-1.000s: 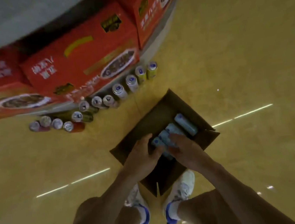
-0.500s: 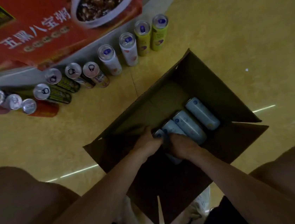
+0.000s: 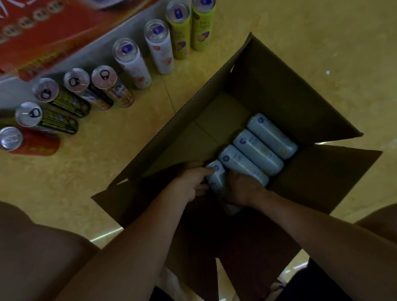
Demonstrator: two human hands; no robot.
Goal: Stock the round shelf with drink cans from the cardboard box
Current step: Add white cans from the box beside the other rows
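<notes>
An open cardboard box (image 3: 284, 91) stands on the floor between my knees. Inside it, several pale blue cans (image 3: 259, 150) stand side by side. My left hand (image 3: 191, 181) grips the nearest pale blue can (image 3: 216, 175) from its left side. My right hand (image 3: 242, 189) reaches in beside it, fingers curled round that same can's right side and touching the neighbouring can. The round shelf's grey base (image 3: 115, 33) curves across the upper left.
Several cans stand on the yellow floor along the shelf base: yellow-green cans (image 3: 202, 23), white cans (image 3: 160, 48), dark cans (image 3: 63, 103) and red cans (image 3: 30, 142). Red cartons (image 3: 42, 27) sit on the shelf above. My knees flank the box, with its front flaps toward me.
The camera has dropped closer to the box and floor as I crouch. Both hands stay on the nearest blue can in the box.
</notes>
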